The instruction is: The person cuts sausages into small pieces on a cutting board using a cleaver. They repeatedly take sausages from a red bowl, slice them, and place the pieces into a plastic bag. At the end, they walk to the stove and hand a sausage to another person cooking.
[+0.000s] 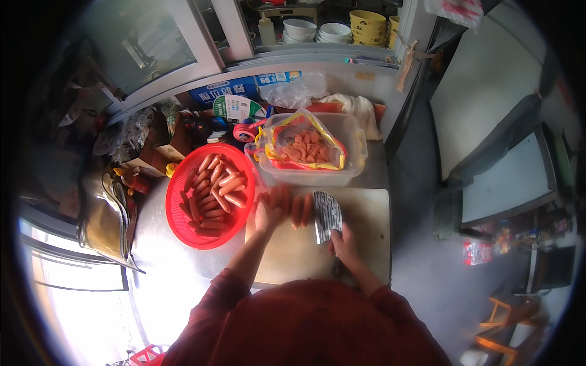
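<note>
A light cutting board (316, 261) lies before me on the metal table. At its left side my left hand (268, 216) is on a few sausages (277, 196), which are blurred, and its fingertips are hard to make out. Two more sausages (301, 211) lie side by side on the board, just right of them. My right hand (344, 244) grips a cleaver (327, 215) by its handle, the broad blade standing right of the sausages. Left of the board is a red plastic colander (173, 215) with many whole sausages (213, 192) in it.
Behind the board stands a clear plastic tub (355, 142) holding an opened bag of sliced sausage (304, 146). A pink tape dispenser (246, 132), cardboard boxes (146, 158) and a white cloth (359, 110) line the back. Stacked bowls (367, 29) sit beyond the window.
</note>
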Demonstrator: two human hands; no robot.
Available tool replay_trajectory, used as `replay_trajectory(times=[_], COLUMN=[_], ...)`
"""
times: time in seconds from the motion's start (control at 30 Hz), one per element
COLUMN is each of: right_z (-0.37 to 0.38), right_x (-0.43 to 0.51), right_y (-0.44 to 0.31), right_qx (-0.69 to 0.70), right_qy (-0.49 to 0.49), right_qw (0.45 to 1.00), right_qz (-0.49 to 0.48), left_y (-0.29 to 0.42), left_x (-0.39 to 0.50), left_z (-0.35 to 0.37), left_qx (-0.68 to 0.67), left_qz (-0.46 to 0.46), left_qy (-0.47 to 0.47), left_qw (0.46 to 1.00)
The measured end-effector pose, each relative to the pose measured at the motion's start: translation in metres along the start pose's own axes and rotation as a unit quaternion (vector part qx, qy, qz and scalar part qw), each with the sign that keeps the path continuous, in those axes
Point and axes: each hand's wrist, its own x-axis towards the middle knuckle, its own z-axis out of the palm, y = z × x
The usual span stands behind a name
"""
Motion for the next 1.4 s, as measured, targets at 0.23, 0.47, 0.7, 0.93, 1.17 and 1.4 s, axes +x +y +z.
replay_trajectory(times=[0.23, 0.47, 0.7, 0.93, 1.17, 1.4], right_z=[0.001, -0.001, 0.000, 0.002, -0.003, -0.006], right_x=[0.002, 0.000, -0.005, -0.008, -0.006, 0.000], right_y=[0.012, 0.009, -0.003, -0.017, -0.017, -0.003], right_qx=[-0.004, 0.029, 0.017, -0.012, -0.021, 0.047], right_qy=[0.015, 0.011, 0.018, 0.033, 0.004, -0.019], right_qw=[1.000, 0.998, 0.999, 0.999, 0.999, 0.998], right_qz=[-0.003, 0.052, 0.023, 0.036, 0.051, 0.034], left_y=[0.038, 0.031, -0.098, -0.127, -0.012, 0.059], left_x=[-0.032, -0.019, 0.079, 0.104, 0.025, -0.026], left_z=[0.018, -0.077, -0.125, -0.110, -0.125, -0.038], left_qx=[0.089, 0.046, 0.251, 0.274, 0.135, 0.187], left_qz=[0.074, 0.245, 0.182, 0.251, 0.242, 0.091], left_qy=[0.108, 0.183, 0.012, 0.042, 0.032, 0.026], left_qw=[0.987, 0.951, 0.951, 0.927, 0.960, 0.978])
